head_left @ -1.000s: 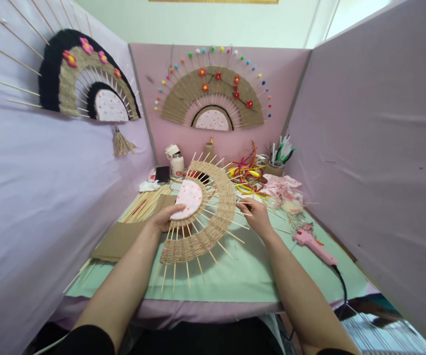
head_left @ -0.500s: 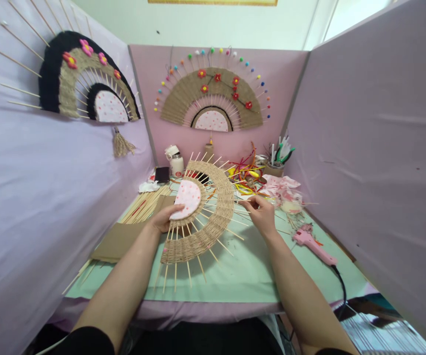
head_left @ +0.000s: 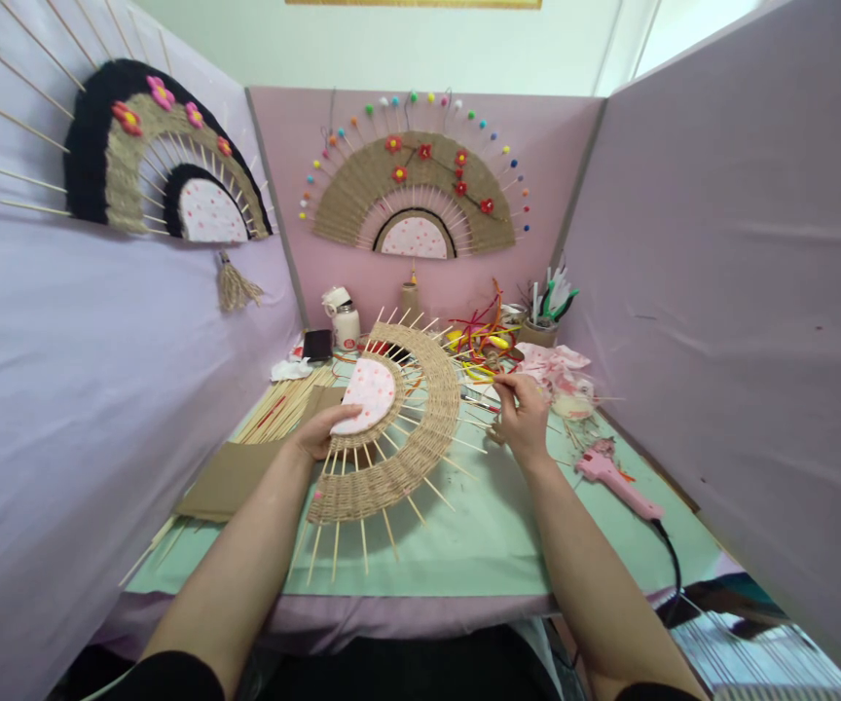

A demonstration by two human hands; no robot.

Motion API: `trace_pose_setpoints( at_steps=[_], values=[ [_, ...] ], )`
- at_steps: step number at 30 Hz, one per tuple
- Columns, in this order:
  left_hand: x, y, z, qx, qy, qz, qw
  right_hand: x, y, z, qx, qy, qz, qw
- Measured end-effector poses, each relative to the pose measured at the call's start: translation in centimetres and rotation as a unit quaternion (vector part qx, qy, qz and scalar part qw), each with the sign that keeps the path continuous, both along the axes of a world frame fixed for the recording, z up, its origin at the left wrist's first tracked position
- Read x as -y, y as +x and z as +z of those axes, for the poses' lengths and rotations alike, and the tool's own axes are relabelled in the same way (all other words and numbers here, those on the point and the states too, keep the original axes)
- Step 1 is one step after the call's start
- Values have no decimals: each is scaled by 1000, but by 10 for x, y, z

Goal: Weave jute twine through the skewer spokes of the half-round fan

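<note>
My left hand [head_left: 322,428] grips a half-round woven fan [head_left: 427,428] at its straight side, thumb on top of the pink dotted half-circle patch [head_left: 368,394]. The fan is tilted above the table, its thin wooden sticks poking out past the wide band of twine weaving. A small pink dot sits at the band's lower end. Just right of the stick tips is my right hand [head_left: 524,419], fingers closed in a pinch. Whatever it pinches is too small to tell. A brownish thing [head_left: 494,431] shows under its fingers.
A pink glue gun [head_left: 619,484] with a black cord lies at right. Brown cardboard [head_left: 223,477] and loose sticks [head_left: 281,404] lie at left. Colourful pipe cleaners [head_left: 483,331], a tool pot [head_left: 537,334] and a white bottle [head_left: 346,321] stand behind. Two finished fans [head_left: 347,200] hang on the partitions.
My right hand has moved slightly up and away from the fan's stick tips. The fan has shifted a little left and down in my left hand's grip. The whole view has turned slightly.
</note>
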State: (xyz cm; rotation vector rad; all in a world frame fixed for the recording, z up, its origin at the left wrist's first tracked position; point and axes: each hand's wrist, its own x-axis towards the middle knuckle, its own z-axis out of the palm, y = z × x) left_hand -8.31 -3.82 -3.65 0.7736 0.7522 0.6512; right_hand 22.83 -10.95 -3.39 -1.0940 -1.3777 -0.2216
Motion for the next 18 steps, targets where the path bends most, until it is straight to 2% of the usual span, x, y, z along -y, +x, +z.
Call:
trace_pose_setpoints(
  at_steps=[8, 12, 15, 18],
  values=[
    [1, 1, -1, -1, -2, -36, 999, 2, 1, 2, -18, -1, -8, 1000],
    [2, 0, -2, 15, -10, -44, 999, 1, 0, 1, -87, -38, 16, 995],
    [2, -1, -3, 30, -14, -40, 999, 0, -2, 0, -163, -68, 42, 983],
    [2, 0, -4, 46, -17, -28, 998, 0, -6, -1, -197, -97, 78, 973]
  ],
)
